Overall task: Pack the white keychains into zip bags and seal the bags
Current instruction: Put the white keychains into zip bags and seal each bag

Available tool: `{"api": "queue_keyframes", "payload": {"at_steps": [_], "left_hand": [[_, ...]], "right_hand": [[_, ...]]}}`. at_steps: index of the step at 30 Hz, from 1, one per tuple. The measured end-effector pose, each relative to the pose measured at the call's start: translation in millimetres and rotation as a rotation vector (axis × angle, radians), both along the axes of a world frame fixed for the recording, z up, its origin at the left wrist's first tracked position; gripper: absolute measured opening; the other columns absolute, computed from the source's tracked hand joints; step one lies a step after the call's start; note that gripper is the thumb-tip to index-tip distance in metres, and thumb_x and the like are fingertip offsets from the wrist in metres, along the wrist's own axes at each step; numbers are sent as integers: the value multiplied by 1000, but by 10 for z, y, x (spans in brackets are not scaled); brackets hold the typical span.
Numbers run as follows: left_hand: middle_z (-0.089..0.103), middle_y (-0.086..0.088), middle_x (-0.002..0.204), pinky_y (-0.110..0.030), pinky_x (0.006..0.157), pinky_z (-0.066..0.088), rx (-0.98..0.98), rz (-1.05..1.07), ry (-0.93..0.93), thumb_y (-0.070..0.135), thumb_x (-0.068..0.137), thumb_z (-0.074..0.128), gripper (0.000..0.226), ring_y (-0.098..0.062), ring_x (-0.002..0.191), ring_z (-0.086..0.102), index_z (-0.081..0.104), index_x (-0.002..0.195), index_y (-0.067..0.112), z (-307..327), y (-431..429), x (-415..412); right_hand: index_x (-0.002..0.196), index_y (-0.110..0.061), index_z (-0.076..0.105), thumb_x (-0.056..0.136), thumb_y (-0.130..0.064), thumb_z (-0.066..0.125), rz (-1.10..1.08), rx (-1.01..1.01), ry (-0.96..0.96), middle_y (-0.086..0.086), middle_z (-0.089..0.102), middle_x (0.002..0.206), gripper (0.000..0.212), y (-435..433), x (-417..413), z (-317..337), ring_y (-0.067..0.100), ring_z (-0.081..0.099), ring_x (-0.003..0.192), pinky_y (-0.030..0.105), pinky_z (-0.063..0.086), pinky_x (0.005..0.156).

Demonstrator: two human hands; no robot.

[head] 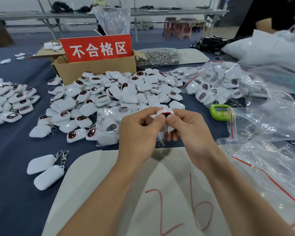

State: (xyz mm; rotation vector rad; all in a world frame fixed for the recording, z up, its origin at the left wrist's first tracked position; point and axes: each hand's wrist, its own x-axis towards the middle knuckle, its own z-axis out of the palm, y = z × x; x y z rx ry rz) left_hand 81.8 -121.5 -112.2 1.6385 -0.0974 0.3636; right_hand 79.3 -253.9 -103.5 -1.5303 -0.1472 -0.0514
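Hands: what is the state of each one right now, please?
Left hand: fingers curled, pinching the white keychain.
Right hand: gripping the same keychain.

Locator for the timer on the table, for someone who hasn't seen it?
Start at the cardboard box with the red sign and come down past the heap of white keychains. The timer lies on the blue cloth just beyond the right hand, beside clear zip bags; it is the only lime-green thing there, with pink buttons.
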Motion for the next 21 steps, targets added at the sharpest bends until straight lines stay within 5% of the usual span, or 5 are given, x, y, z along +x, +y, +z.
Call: {"api": "queue_keyframes", "payload": {"at_steps": [6, 12, 15, 21], "left_hand": [[55, 5, 53, -18, 52, 38, 47, 57, 8, 27, 81, 75, 14, -10, 51, 43, 80, 82, 40, 13, 16, 11], [65, -1, 62, -23, 54, 45, 19, 65, -8, 41, 79, 78, 6, -8, 54, 48, 78, 83, 46, 40, 8, -21], [59, 5, 58, -17, 52, 40, 23, 58, -26, 41, 78, 79, 8, -7, 53, 45, 80, 86, 43, 33, 23, -43], [66, 1, 63, -16, 53, 40, 22, 44, -36, 36, 75, 79, 15, -6, 53, 47, 81, 89, 38, 43, 18, -21]], "right_hand": [[84, -19, 79, 101, -6, 55, 33, 6, 12, -1, 68, 70, 32, 28, -1, -17, 13, 52, 57, 20, 46, 53], [90, -24, 78, 75, -6, 59, 82, -21, -26, -4, 69, 71, 30, 10, 7, -52, 7, 51, 61, 16, 42, 56], [97, -23, 80, 73, -4, 60, 65, -24, -17, 16, 74, 82, 37, 7, 23, -66, 18, 54, 71, 32, 44, 67], [98, -19, 81, 71, 3, 62, -8, -66, -51, 17, 78, 89, 40, -49, 50, -60, 48, 69, 82, 57, 58, 80]]}}
